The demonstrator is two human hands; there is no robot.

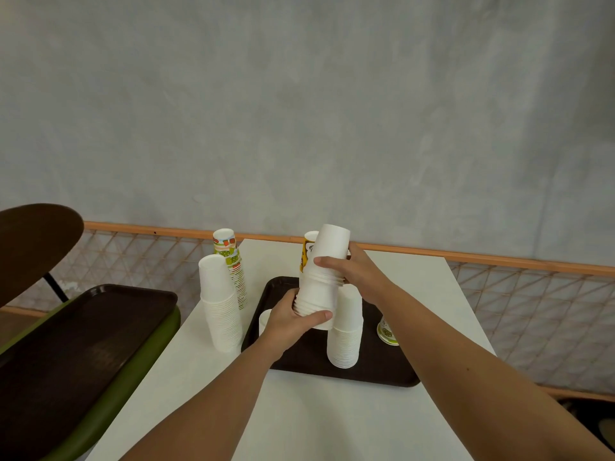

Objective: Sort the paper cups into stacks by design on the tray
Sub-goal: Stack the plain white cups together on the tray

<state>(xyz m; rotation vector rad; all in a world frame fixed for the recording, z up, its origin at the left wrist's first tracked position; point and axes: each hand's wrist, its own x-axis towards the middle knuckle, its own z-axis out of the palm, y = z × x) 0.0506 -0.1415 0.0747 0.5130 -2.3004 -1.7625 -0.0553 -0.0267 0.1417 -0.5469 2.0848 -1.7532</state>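
Note:
I hold an upside-down stack of plain white cups [324, 261] above the dark brown tray [376, 367]. My left hand [293, 322] grips its lower end and my right hand [349, 271] grips its middle. Under it on the tray stands another white stack [346, 334]. A yellow-printed stack [305, 252] rises behind the held cups. One small white cup [264, 321] peeks out behind my left hand. At the tray's right edge sits a green-printed cup [387, 332].
On the white table [299, 420], left of the tray, stand a tall white stack [221, 304] and a colourful-print stack [233, 267]. A second dark tray [76, 344] lies on a green seat at left. A mesh railing [532, 294] runs behind the table.

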